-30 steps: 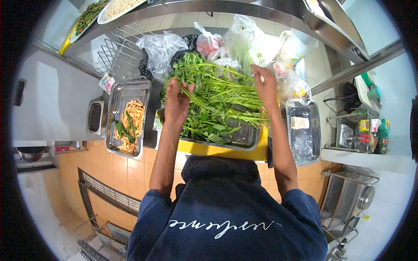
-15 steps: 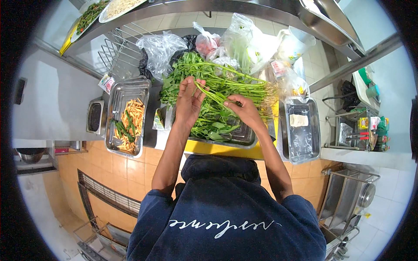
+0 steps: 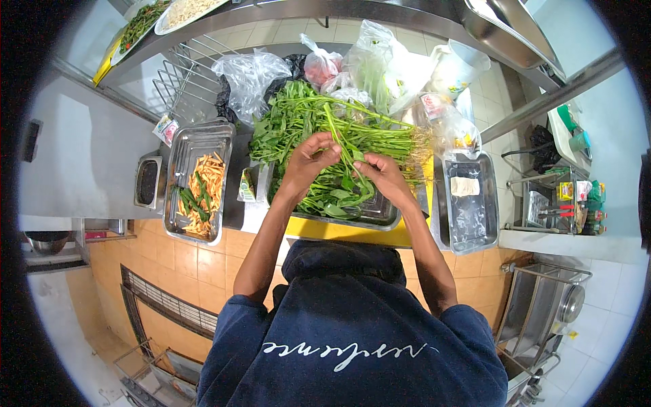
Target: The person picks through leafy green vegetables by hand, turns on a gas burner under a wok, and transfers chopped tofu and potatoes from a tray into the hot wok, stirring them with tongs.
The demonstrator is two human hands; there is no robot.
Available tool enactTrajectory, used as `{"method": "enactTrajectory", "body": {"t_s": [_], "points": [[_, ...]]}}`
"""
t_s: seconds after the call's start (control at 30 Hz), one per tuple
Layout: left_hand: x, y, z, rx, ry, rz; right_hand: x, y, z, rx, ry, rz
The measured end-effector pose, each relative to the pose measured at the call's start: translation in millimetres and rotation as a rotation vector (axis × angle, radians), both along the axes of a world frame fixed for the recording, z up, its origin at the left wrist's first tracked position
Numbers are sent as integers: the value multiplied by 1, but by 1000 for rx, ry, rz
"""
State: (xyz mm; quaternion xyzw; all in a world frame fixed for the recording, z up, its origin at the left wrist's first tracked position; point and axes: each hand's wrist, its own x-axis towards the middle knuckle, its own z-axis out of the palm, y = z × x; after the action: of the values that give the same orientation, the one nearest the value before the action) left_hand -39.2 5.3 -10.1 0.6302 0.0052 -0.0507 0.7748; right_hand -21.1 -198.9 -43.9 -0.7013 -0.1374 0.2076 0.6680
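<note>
My left hand (image 3: 310, 165) has its fingers closed at a long green water spinach stem (image 3: 332, 122), which stands slanted up and away from me. Close on its right, my right hand (image 3: 385, 178) pinches the leafy lower part of the same stem between thumb and fingers. Beneath both hands spreads a big heap of water spinach (image 3: 291, 122), its leaves to the left and its pale roots (image 3: 422, 146) to the right. Loose leaves and cut pieces lie in a metal tray (image 3: 388, 222) nearest my body, on a yellow board (image 3: 339, 234).
A steel tray (image 3: 227, 142) with orange strips and green pieces stands left. On the right, another tray (image 3: 471, 224) holds a pale block. Plastic bags (image 3: 380, 68) crowd the back, beside a wire rack (image 3: 180, 85). A metal shelf edge (image 3: 298, 9) crosses above the far side.
My left hand has come nearer and to the right, toward my right hand. The stem has swung from lying slanted left to standing more upright between the hands.
</note>
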Motion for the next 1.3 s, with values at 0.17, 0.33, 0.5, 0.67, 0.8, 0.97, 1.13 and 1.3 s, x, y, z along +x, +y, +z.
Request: {"method": "enactTrajectory", "body": {"t_s": [0.17, 0.33, 0.5, 0.67, 0.8, 0.97, 1.13, 1.3], "points": [[2, -1, -3, 107, 8, -8, -1, -2, -12, -2, 21, -21], [7, 3, -1, 73, -55, 22, -10, 2, 13, 69, -4, -181], [5, 0, 2, 82, -40, -19, -9, 6, 18, -76, -322, -125], [5, 2, 0, 47, -32, -3, -1, 1, 11, 66, -59, -56], [5, 11, 0, 53, 40, 9, -3, -5, 15, 201, 63, -93], [1, 14, 6, -28, 126, -10, -1, -11, 15, 231, 95, -124], [1, 13, 12, -57, 195, 45, -2, -14, 17, 129, 61, -109], [3, 18, 5, -122, 185, 47, -3, -13, 15, -6, -51, -47]]}}
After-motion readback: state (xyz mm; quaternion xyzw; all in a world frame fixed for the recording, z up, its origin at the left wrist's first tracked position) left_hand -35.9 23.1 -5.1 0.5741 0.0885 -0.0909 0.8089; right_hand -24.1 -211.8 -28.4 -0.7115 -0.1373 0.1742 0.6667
